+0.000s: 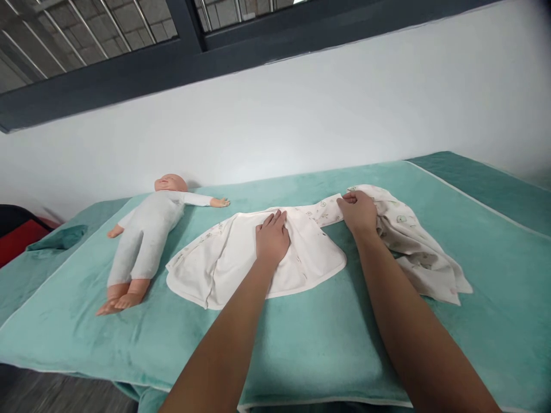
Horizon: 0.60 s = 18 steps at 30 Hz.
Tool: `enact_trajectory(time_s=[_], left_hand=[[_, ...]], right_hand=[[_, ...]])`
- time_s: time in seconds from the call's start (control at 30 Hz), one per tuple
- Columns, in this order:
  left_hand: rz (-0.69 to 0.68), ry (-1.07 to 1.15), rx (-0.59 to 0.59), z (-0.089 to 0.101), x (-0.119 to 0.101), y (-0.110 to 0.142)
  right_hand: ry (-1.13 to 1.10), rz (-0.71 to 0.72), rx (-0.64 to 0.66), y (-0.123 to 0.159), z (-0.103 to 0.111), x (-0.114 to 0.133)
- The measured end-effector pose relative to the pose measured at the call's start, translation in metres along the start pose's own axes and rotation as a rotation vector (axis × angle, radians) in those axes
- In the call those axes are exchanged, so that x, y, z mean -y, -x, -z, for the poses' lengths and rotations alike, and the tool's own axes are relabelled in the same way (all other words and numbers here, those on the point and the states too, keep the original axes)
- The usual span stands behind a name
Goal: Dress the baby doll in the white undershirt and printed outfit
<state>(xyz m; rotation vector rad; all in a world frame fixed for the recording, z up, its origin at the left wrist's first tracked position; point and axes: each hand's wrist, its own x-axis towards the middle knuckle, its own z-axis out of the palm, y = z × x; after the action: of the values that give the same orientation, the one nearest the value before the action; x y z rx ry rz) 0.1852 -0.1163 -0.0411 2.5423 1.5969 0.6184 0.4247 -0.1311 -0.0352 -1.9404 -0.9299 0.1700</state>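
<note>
Soft matt cloth shirt [236, 246]; plush green bedsheet [301, 350]; smooth wall [267, 126].

We see a bed [301, 355] with a wall [279, 126] along its far side and a window [189, 51] above that wall. On the bed, a doll [148, 229] lies at the left, head to the far side, feet to the near side. To its right, in the middle, we have a shirt [236, 246] spread out, one sleeve [328, 212] running right. Another garment [415, 229] lies at the right, beyond that sleeve's end. The floor [51, 393] shows at the near left.
</note>
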Motion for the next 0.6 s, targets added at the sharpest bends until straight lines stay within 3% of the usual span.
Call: enact_trajectory(time_s=[0.2,0.33,0.5,0.6], left_hand=[[0.033,0.027,0.014,0.002,-0.002,-0.001],[0.036,0.041,-0.004,0.002,-0.002,-0.001],[0.033,0.059,-0.026,0.000,-0.001,-0.001],[0.031,0.061,-0.035,-0.002,0.000,-0.001]], right_hand=[[0.197,0.002,0.127,0.003,0.000,-0.001],[0.257,0.030,0.078,0.002,0.000,-0.005],[0.216,0.015,0.135,-0.001,-0.001,-0.009],[0.069,0.009,0.095,-0.006,-0.003,-0.011]])
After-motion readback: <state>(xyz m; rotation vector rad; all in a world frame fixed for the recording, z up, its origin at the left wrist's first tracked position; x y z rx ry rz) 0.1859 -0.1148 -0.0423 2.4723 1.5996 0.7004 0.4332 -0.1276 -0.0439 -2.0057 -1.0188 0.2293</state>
